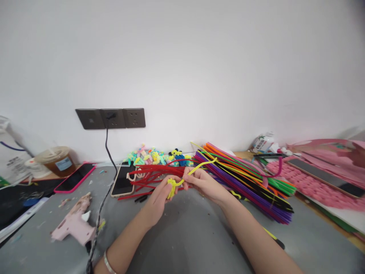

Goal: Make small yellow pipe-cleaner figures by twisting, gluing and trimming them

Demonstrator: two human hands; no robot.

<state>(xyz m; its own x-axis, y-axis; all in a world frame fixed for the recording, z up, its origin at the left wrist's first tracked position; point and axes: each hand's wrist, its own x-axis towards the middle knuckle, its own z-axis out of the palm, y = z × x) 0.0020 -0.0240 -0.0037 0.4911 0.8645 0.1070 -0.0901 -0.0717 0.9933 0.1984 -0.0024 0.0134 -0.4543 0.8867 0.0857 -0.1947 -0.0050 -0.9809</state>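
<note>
Between the thumb and fingers of my left hand [161, 196] is a small coiled bundle of yellow pipe cleaner [171, 187]. A loose yellow length [202, 163] runs from it up to the right. My right hand [201, 184] pinches that length close to the bundle. Both hands are held above the grey mat, close together. Red pipe cleaners [151, 171] lie just behind them. Beside my right hand spreads a large bunch of pipe cleaners [245, 182] in purple, black, orange, green and other colours.
A pink glue gun [74, 224] lies at left, its black cord [100, 207] rising to a wall socket [111, 118]. Phones [75, 178] and a lidded drink cup [58, 161] stand nearby. Small colourful pipe-cleaner figures [155, 156] sit by the wall. A pink woven mat [308, 182] is at right.
</note>
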